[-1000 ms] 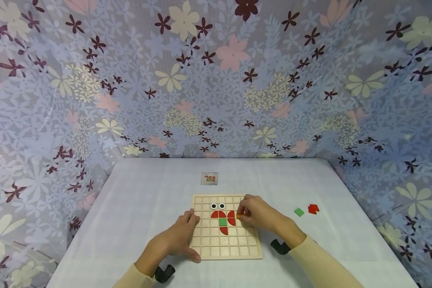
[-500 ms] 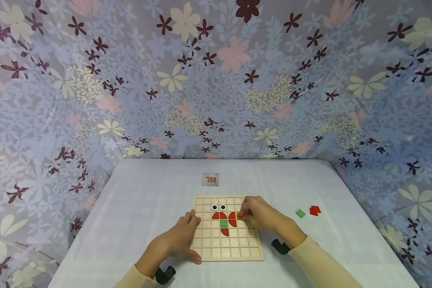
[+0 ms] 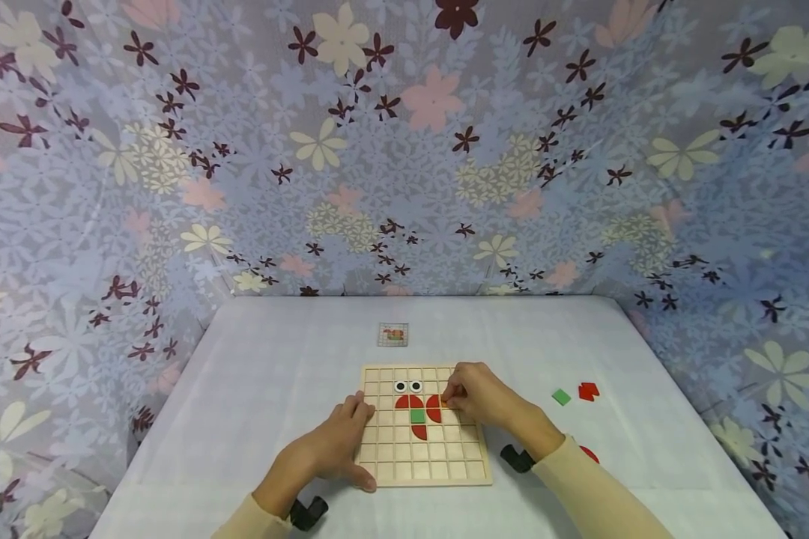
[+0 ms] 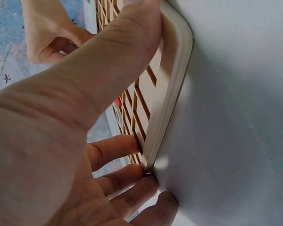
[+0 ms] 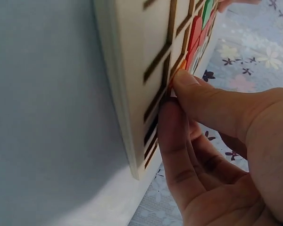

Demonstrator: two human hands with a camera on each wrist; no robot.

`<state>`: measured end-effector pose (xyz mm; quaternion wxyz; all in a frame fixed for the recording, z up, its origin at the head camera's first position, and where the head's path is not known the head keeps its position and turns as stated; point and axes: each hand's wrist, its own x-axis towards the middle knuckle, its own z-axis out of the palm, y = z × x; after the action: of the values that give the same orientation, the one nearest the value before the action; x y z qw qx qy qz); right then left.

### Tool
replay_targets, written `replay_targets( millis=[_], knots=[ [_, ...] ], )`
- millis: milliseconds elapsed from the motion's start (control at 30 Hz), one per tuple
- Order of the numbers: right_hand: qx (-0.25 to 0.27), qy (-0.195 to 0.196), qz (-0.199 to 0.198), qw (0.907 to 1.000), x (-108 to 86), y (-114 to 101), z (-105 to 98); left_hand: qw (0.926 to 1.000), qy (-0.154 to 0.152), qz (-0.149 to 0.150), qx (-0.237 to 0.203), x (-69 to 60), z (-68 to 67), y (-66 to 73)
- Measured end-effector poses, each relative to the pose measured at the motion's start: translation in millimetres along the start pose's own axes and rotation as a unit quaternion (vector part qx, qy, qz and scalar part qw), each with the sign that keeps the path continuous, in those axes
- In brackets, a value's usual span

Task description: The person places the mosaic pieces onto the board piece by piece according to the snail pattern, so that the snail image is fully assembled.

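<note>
A wooden grid board [image 3: 422,471] lies on the table, bearing two eye pieces, red quarter-round pieces [image 3: 419,432] and a green square [image 3: 416,415]. The left hand [image 3: 330,447] rests along its left edge, thumb at the near corner; the left wrist view shows the extended thumb [image 4: 118,42] and fingertips [image 4: 134,143] touching the rim. Over the board's right part, the right hand [image 3: 485,395] pinches a small orange piece [image 3: 444,403] just right of a red piece. Up close, the orange piece [image 5: 180,67] is mostly hidden by thumb and index finger.
Behind the board lies a small picture card [image 3: 393,335]. To the right are a loose green square [image 3: 562,397], red pieces [image 3: 588,391] and another red piece [image 3: 589,454] beside the right sleeve. Flowered cloth [image 3: 404,150] hangs behind the table.
The right hand has shifted only slightly over the same spot, still pinching the orange piece. Its forearm has moved a little, uncovering a red piece beside the sleeve. The left hand stays put.
</note>
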<state>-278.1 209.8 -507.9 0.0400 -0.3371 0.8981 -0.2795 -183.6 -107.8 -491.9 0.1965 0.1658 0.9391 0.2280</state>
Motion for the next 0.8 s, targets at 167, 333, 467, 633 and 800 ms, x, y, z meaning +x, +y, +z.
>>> replay_targets(
  millis=[167, 333, 467, 633, 800],
  knots=[
    [0.003, -0.006, 0.023, 0.9997, -1.9, 1, 3, 0.9999, 0.005, 0.007, -0.009, -2.3, 1.4, -2.5],
    [0.019, -0.041, 0.038, 0.9983, -10.5, 0, -5, 0.9998, 0.012, 0.007, -0.014, -5.5, 1.1, -4.1],
    [0.02, -0.045, 0.041, 0.9979, -27.9, 6, -16, 0.9998, 0.011, 0.008, -0.014, -5.9, 0.2, -3.5],
    [0.01, -0.014, 0.047, 0.9987, -58.6, 21, -33, 0.9997, 0.007, 0.01, -0.02, -4.1, 1.3, -1.3],
    [0.008, -0.014, 0.071, 0.9973, -90.0, 37, -47, 0.9998, 0.009, 0.003, -0.017, -3.0, 1.2, -0.8]
  ],
)
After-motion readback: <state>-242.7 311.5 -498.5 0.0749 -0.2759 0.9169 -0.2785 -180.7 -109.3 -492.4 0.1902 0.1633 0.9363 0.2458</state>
